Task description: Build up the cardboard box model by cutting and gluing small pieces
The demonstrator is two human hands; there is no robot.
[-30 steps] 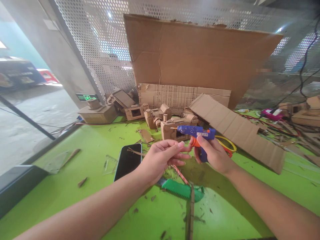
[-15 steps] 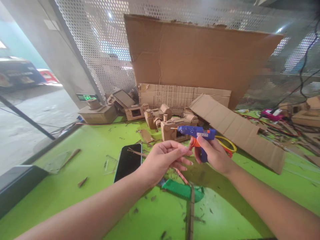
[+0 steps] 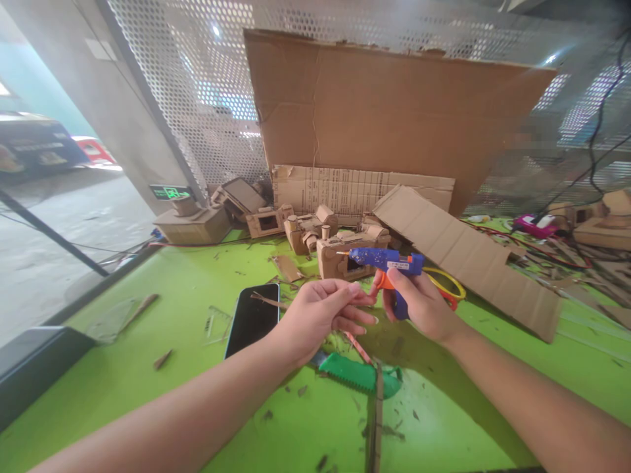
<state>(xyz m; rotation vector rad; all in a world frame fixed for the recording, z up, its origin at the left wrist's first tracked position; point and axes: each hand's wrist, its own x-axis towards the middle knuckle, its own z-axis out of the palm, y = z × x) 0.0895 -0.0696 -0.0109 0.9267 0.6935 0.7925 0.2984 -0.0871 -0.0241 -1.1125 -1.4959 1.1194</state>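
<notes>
My right hand (image 3: 428,303) grips a blue hot glue gun (image 3: 372,257) with an orange trigger, its nozzle pointing left. Beside it my left hand (image 3: 325,315) has its fingers stretched out and loosely parted, thumb resting along the index finger; nothing shows between them. Its fingertips come close to the trigger. A thin cardboard strip (image 3: 269,301) crosses over the phone (image 3: 254,325) and runs behind my left hand, where its end is hidden. Beneath the hands lies a green-handled knife or saw (image 3: 350,373). Beyond the nozzle stands a small cardboard camera-shaped model (image 3: 331,259).
Several cardboard models, one a box with a round top (image 3: 192,225), line the back of the green table (image 3: 187,401). A long cardboard sheet (image 3: 473,263) slants at right. Yellow tape ring (image 3: 446,279), clear triangle ruler (image 3: 217,325), narrow cardboard strip (image 3: 378,420) and scraps lie around.
My left thumb has slid back slightly from the index fingertip, and the fingers have shifted a little. The glue gun stays almost in the same place.
</notes>
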